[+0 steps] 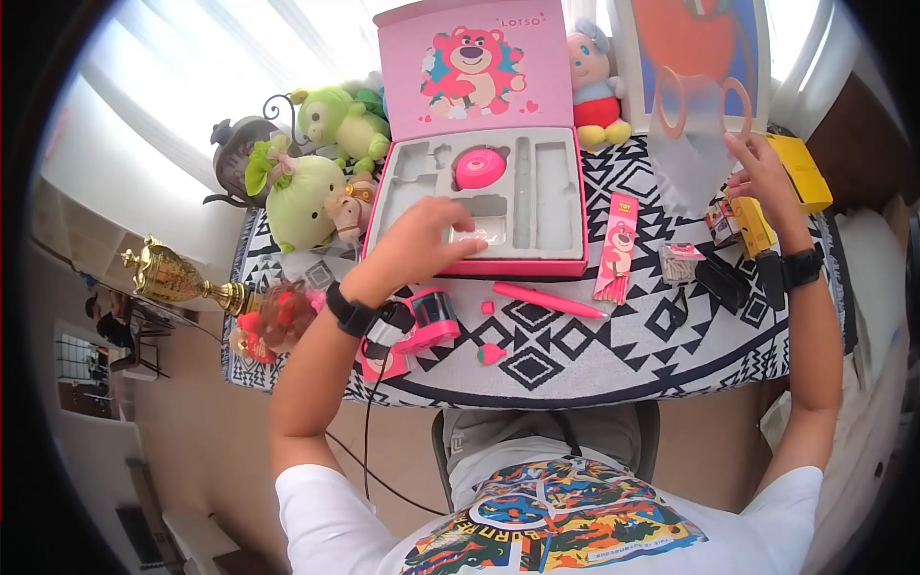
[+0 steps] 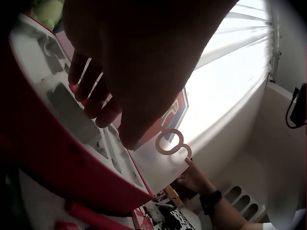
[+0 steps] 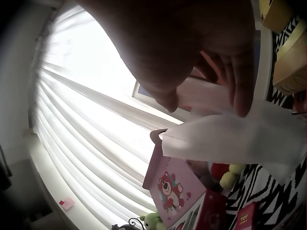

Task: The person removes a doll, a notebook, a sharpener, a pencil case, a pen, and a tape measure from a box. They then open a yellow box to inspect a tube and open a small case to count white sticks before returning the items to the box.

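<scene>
A pink Lotso gift box [image 1: 477,269] stands with its lid up and a grey moulded tray inside. One round hot-pink item [image 1: 480,169] sits in the tray. My left hand [image 1: 422,244] hovers over the tray's lower middle hollow, fingers loosely bent and nothing between them; in the left wrist view the fingers [image 2: 98,98] hang over the tray. At the right, my right hand [image 1: 767,182] pinches a frosted translucent bag [image 1: 688,144] beside one of its two beige ring handles [image 1: 737,107]. The right wrist view shows the bag [image 3: 225,141] hanging below the fingers.
Before the box lie a pink pen [image 1: 548,300], a pink sharpener [image 1: 431,321] and a strawberry-shaped piece [image 1: 491,355]. Right of it are a Toy Story packet [image 1: 616,249], cotton swabs [image 1: 680,263] and yellow boxes [image 1: 800,172]. Plush toys [image 1: 292,196] and a gold trophy [image 1: 168,273] stand left.
</scene>
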`<state>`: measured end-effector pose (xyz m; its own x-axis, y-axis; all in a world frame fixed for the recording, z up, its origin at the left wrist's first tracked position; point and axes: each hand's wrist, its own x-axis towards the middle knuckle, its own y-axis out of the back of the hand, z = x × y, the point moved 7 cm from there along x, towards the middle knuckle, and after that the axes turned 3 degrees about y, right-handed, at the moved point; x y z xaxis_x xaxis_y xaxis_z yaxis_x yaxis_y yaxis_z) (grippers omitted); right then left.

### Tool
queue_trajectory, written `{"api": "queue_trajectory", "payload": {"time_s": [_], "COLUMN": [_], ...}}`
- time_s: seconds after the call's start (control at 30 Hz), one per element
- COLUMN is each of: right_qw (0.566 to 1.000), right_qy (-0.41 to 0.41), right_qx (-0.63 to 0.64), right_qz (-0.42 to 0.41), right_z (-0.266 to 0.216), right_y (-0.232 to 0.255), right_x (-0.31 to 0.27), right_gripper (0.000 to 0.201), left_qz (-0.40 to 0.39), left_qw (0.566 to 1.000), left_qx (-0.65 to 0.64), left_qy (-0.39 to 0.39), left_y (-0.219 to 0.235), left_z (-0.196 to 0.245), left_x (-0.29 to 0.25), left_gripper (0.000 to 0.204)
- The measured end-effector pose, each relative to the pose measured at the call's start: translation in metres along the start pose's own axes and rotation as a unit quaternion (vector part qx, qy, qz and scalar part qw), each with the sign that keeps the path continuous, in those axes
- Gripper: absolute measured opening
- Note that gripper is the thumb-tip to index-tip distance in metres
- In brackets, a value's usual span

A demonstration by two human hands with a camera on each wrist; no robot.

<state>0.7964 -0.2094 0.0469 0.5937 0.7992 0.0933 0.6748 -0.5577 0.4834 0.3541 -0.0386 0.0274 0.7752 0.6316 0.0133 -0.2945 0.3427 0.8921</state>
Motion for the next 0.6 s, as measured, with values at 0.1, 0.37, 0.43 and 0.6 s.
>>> {"api": "queue_trajectory", "payload": {"time_s": [0.1,0.37,0.43,0.6], "right_qw": [1.0,0.996,0.931,0.955], "right_qy": [-0.01,0.027,0.223,0.287], "right_qx": [0.011,0.012,-0.051,-0.041], "right_qz": [0.003,0.09,0.283,0.067], "right_z": [-0.002,0.003,-0.033,-0.12], "right_y": [-0.003,0.036,0.06,-0.057], "right_x": [-0.005,-0.029,-0.069,-0.12], "right_gripper": [0.073,0.061,0.042,0.032], "left_qz": [-0.007,0.001,0.007,0.013], "left_qw": [0.992,0.986,0.986,0.984], "left_qx": [0.035,0.096,0.09,0.08], "left_qy": [-0.12,-0.134,-0.138,-0.158], "left_y": [-0.01,-0.03,-0.033,-0.035], "left_z": [0.015,0.008,0.009,0.022], "left_x": [-0.016,-0.018,-0.016,-0.01], "left_gripper": [0.028,0.021,0.021,0.027]}}
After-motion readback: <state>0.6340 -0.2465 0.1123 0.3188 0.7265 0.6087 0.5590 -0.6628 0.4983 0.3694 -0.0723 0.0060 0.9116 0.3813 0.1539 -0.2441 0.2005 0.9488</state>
